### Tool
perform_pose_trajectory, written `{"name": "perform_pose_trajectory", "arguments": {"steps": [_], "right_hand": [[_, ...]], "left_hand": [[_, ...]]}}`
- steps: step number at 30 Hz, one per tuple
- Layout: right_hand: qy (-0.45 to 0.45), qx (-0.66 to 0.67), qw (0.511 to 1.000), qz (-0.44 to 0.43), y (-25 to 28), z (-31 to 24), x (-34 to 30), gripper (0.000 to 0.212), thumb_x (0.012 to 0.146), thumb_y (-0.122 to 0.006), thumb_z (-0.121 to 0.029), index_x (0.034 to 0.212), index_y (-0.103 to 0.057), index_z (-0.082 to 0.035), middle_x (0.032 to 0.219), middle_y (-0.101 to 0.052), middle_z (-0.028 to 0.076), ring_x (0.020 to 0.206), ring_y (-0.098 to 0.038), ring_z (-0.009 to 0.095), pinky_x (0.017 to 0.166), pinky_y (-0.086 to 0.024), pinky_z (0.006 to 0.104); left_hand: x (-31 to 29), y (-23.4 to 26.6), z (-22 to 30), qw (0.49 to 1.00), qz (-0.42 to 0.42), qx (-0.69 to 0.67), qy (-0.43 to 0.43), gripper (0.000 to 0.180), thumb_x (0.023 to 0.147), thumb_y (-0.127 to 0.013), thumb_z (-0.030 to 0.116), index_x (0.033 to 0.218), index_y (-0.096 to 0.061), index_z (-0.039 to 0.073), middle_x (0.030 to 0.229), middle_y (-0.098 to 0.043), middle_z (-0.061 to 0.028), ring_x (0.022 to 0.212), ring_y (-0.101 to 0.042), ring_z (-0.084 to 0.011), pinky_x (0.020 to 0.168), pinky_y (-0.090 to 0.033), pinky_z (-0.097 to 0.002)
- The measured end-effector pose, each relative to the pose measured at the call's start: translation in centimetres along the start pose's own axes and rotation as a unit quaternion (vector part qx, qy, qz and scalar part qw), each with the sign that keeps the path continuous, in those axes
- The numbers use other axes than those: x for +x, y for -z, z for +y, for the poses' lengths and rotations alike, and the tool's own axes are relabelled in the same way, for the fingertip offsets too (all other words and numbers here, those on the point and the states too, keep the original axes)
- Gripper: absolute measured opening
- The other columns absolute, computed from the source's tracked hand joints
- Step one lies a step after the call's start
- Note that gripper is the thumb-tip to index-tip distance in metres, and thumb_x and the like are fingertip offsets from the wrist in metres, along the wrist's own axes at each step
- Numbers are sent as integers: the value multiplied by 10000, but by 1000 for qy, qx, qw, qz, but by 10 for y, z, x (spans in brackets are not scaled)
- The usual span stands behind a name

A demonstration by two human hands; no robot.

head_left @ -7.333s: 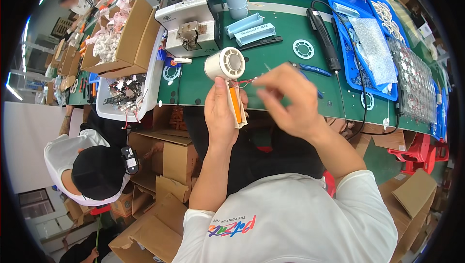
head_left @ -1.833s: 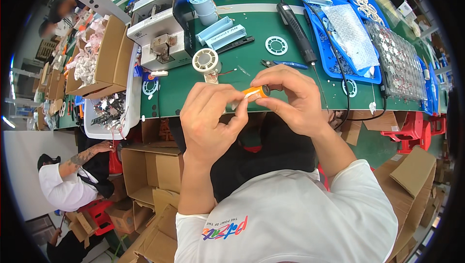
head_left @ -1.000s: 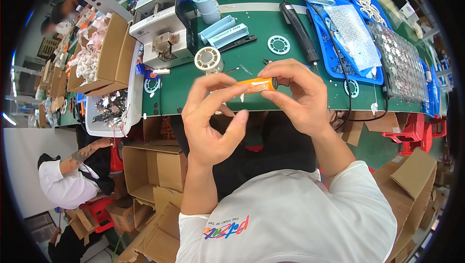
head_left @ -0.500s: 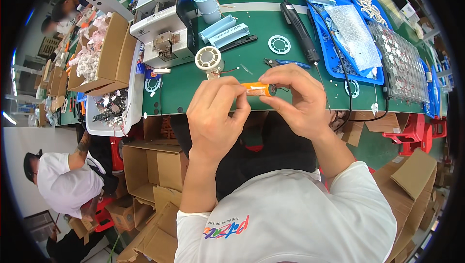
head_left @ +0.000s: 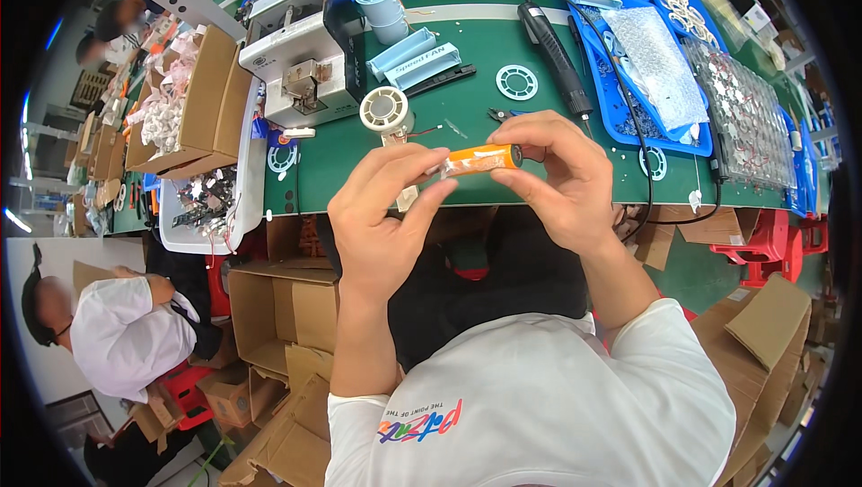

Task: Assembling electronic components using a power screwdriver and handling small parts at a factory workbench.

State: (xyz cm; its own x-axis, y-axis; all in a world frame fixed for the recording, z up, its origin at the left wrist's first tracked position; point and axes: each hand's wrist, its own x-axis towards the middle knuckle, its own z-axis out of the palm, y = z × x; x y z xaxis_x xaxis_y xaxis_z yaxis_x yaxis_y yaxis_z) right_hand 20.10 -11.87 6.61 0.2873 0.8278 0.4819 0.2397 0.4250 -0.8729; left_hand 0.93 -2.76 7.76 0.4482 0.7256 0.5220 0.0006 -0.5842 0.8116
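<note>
Between my two hands, just in front of the table's near edge, is an orange cylindrical battery [head_left: 480, 160] with a whitish, glue-like patch along its side. My right hand [head_left: 563, 177] pinches its dark right end between thumb and fingers. At the opposite end, the thumb and fingertips of my left hand [head_left: 382, 204] close on the battery's left tip. Behind my left hand stands a small white round fan unit [head_left: 386, 110] with thin wires. Blue-handled cutters [head_left: 503, 115] lie beyond the battery, partly covered by my right hand.
A grey-white machine [head_left: 301, 65] stands at left behind a white bin [head_left: 211, 240] of small parts. Light blue housings [head_left: 417, 61], a white ring [head_left: 516, 83] and a black corded electric screwdriver [head_left: 552, 52] lie on the green table. Blue trays [head_left: 696, 140] line the right. A co-worker [head_left: 130, 334] sits at left.
The battery now tilts, and its whitish side shows more. My left hand has shifted left and its fingers have opened slightly toward the tip. The co-worker at left has changed posture.
</note>
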Motion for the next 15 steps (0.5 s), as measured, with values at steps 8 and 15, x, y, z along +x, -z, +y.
{"name": "perform_pose_trajectory", "arguments": {"steps": [8, 15], "right_hand": [[33, 0, 999, -12, -2, -3, -2, 303, 805, -815, 47, 1097, -744, 11, 1123, -715, 126, 946, -641, 203, 821, -527, 284], [9, -13, 1000, 12, -13, -6, -3, 307, 809, -803, 69, 1100, -730, 4, 1141, -700, 105, 955, -630, 177, 852, -514, 270]], "left_hand": [[-1, 1, -1, 983, -15, 165, -78, 223, 748, -778, -101, 933, -734, 17, 922, -737, -58, 814, -684, -199, 748, -554, -292], [-6, -11, 2, 994, 53, 76, 56, 198, 747, -748, -106, 879, -681, 25, 932, -710, -46, 797, -640, -148, 736, -539, -278]]}}
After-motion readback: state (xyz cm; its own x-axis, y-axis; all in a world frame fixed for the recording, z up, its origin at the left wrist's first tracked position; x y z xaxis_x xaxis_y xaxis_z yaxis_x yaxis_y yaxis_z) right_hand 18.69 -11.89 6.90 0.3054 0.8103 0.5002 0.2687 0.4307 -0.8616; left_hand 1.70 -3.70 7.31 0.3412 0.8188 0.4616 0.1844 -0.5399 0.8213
